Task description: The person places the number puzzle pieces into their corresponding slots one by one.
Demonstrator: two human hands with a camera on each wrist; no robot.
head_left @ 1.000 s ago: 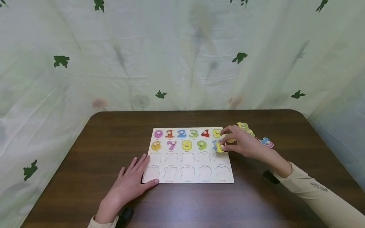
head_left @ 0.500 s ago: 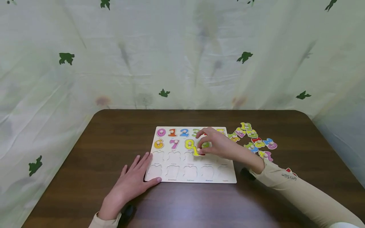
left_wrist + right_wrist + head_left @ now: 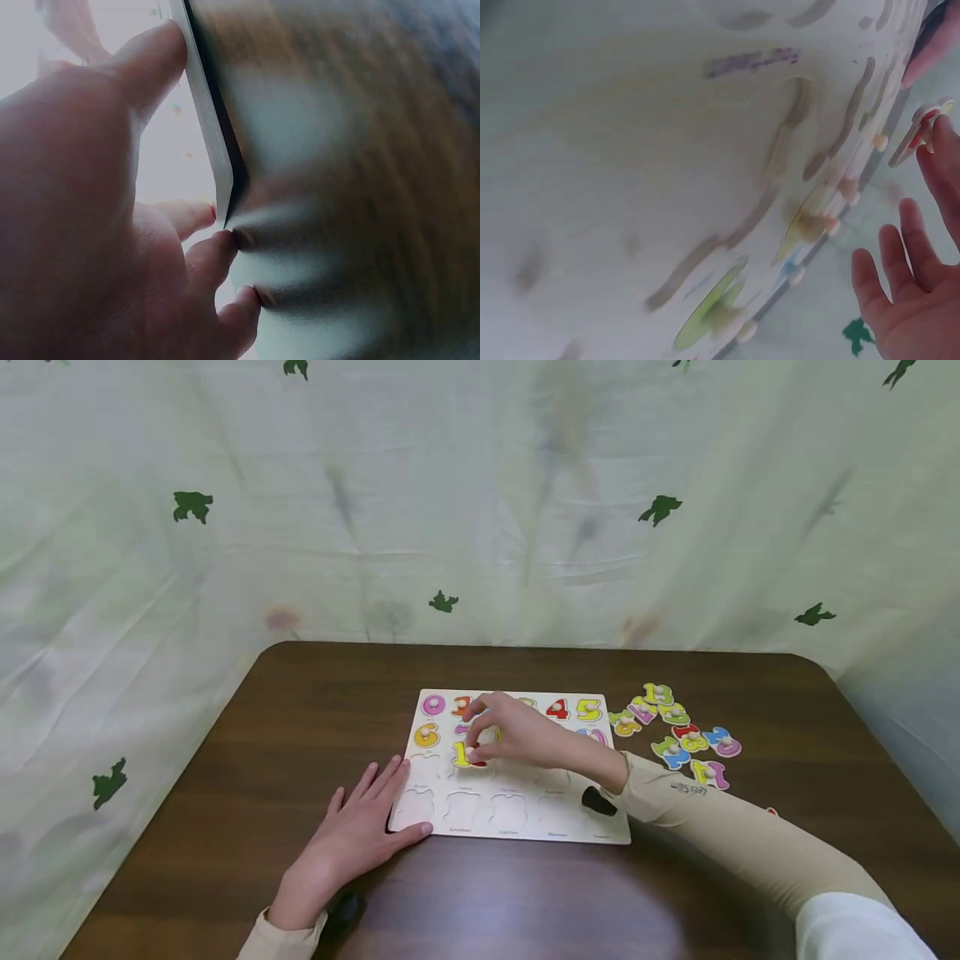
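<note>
Your right hand point(image 3: 525, 735) pinches a yellow-and-red, wooden-looking number piece point(image 3: 460, 754) over the white rectangular board point(image 3: 484, 810), mid-frame; tilted insertion could jam it. Your left hand point(image 3: 348, 835), fingers spread, touches the board's edge.

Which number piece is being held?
The yellow-and-red piece, its yellow 1 showing, pinched in the right hand above the board. Other visible pieces sit in the board or lie on the table.
</note>
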